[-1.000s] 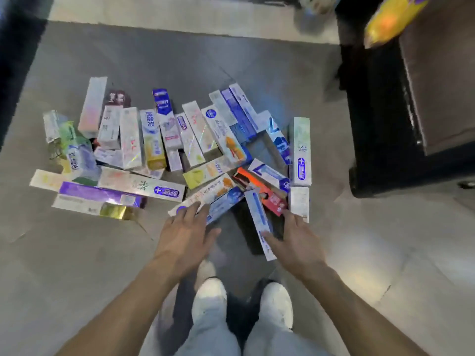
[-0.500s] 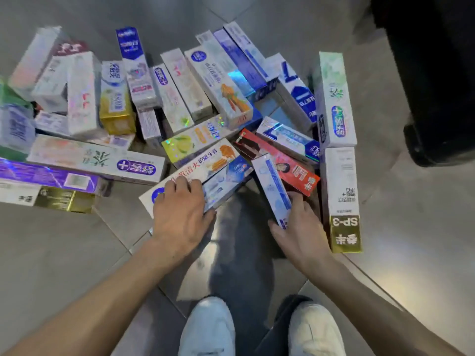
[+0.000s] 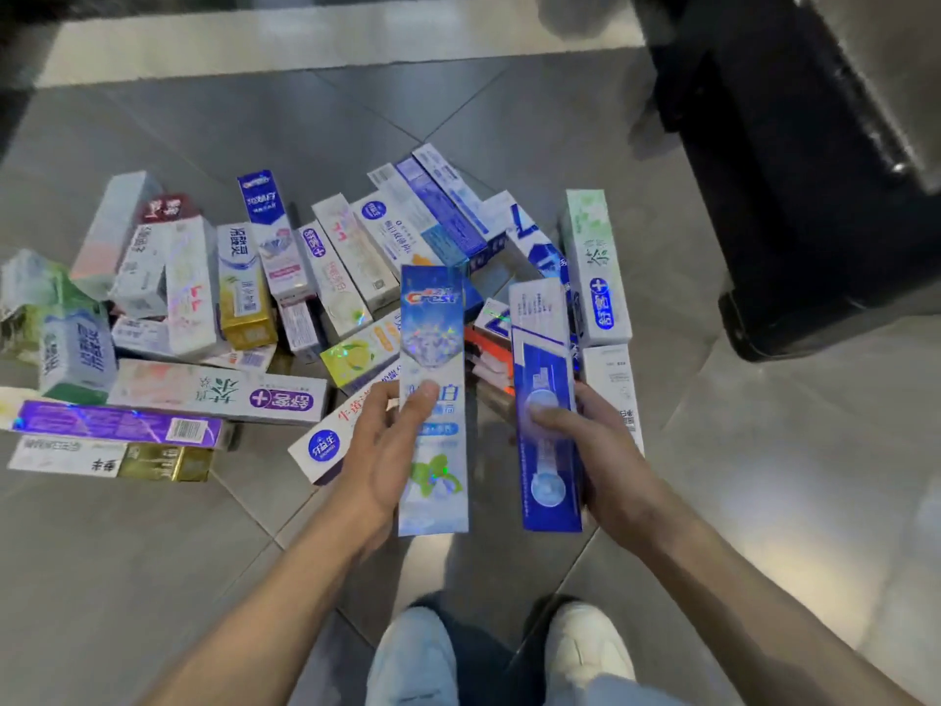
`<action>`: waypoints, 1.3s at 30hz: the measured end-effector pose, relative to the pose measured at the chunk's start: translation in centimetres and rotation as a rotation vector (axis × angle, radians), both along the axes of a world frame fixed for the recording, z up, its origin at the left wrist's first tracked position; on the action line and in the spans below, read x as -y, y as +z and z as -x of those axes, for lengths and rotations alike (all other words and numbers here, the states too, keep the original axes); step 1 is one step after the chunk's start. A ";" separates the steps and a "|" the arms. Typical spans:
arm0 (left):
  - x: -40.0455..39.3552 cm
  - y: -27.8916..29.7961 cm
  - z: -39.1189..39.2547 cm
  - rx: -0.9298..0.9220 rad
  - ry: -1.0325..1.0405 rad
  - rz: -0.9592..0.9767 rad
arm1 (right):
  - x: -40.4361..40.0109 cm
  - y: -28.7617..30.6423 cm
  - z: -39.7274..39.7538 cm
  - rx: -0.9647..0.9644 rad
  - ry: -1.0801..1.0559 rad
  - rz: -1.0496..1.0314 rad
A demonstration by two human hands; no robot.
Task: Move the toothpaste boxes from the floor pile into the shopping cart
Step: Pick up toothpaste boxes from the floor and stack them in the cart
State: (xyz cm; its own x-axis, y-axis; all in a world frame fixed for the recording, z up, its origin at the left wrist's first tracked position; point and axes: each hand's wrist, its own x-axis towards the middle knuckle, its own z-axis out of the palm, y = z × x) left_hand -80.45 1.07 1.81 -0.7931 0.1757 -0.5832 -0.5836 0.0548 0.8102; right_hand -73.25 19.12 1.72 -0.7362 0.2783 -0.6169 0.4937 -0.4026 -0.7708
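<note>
Toothpaste boxes [image 3: 214, 394] litter the floor; his left hand [image 3: 384, 450] grips a Crest box [image 3: 433, 349], his right hand [image 3: 596, 450] clutches a blue box [image 3: 545, 389].

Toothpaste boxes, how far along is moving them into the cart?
Nothing visibly in a cart yet; no cart interior shows. In hand: left hand grips a Crest box, right hand grips a dark blue box. Left: the floor pile, dozens of boxes.

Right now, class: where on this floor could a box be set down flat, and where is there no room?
Bare tile lies left of the left hand, below the purple box. More lies right of the right hand, before the black cart base. The pile itself is crowded, its boxes overlapping.
</note>
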 end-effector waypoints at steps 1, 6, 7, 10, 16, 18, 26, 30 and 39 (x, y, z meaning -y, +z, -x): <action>-0.3 1.8 0.2 0.021 0.027 -0.043 | -0.4 2.5 0.2 -0.007 -0.020 0.028; -1.7 15.7 0.5 -0.021 0.056 -0.093 | -1.7 17.8 1.1 -0.045 -0.093 0.151; -2.1 19.2 0.4 -0.038 0.052 -0.105 | -1.8 21.3 1.3 -0.050 -0.095 0.162; -3.4 30.5 0.3 -0.069 0.006 -0.091 | -2.1 32.4 1.4 -0.090 -0.111 0.165; -5.5 54.8 -0.9 -0.057 -0.122 -0.211 | -2.8 55.7 0.4 -0.182 -0.072 0.154; -6.2 62.2 -1.6 -0.087 -0.173 -0.198 | -3.3 62.8 -0.6 -0.195 -0.078 0.143; -11.0 82.8 -7.4 -0.145 -0.280 -0.220 | -6.8 81.6 -8.7 -0.358 -0.156 0.237; -15.0 86.5 -11.1 -0.198 -0.340 -0.238 | -10.1 85.4 -13.9 -0.413 -0.242 0.173; -25.5 88.2 -19.1 -0.219 -0.699 -0.258 | -15.0 88.9 -26.9 -0.448 -0.731 0.054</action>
